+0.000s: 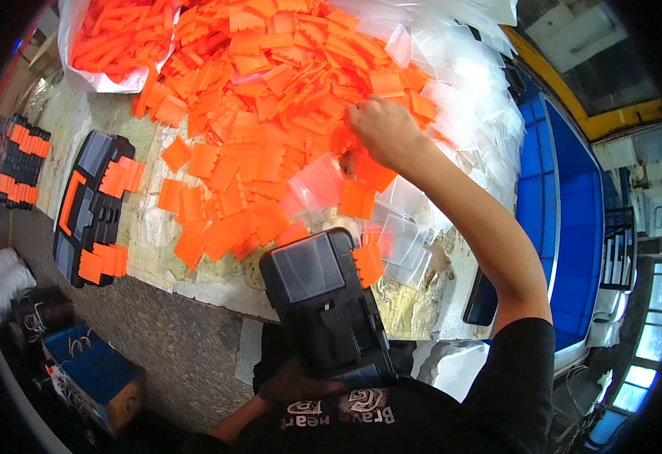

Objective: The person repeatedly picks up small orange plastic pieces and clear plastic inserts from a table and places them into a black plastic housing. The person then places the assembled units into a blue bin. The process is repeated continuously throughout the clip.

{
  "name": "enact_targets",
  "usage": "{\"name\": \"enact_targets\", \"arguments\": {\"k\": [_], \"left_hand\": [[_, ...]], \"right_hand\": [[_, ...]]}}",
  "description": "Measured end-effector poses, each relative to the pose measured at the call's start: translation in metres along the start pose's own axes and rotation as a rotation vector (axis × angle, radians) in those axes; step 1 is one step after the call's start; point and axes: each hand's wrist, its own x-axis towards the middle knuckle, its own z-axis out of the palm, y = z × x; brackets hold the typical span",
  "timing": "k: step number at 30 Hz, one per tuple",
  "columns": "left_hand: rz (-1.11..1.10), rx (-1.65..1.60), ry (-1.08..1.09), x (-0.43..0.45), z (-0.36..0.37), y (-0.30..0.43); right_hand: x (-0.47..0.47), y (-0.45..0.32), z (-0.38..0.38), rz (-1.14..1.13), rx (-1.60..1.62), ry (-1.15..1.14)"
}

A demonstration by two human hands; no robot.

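My left hand (pixel 300 387), in shadow near my shirt, holds the near end of a black plastic organizer case lid (pixel 325 318). The part tilts over the table's front edge, with a clear window panel (pixel 308 268) at its far end. One orange plastic latch piece (pixel 368 265) sticks out from its right side. My right hand (pixel 385 130) reaches into a large heap of orange plastic latch pieces (pixel 285 85). Its fingers are bent down among the pieces, and their tips are hidden, so a grip cannot be told. Transparent plastic panels (pixel 314 181) lie just below that hand.
Similar black cases with orange latches (pixel 95 210) are stacked at the table's left. A white bag (pixel 109 85) holds orange strips. Many clear panels (pixel 473 96) are heaped at right, beside a blue crate (pixel 575 227). A dark phone-like slab (pixel 480 299) lies by my right elbow.
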Motion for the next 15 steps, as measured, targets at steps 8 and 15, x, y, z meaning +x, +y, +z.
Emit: {"name": "enact_targets", "arguments": {"k": [8, 15], "left_hand": [[0.14, 0.346, 0.206, 0.018, -0.02, 0.031], [0.435, -0.069, 0.363, 0.04, 0.004, 0.057]], "right_hand": [[-0.082, -0.024, -0.085, 0.451, 0.985, 0.468], [-0.192, -0.125, -0.077, 0.115, 0.866, 0.434]]}}
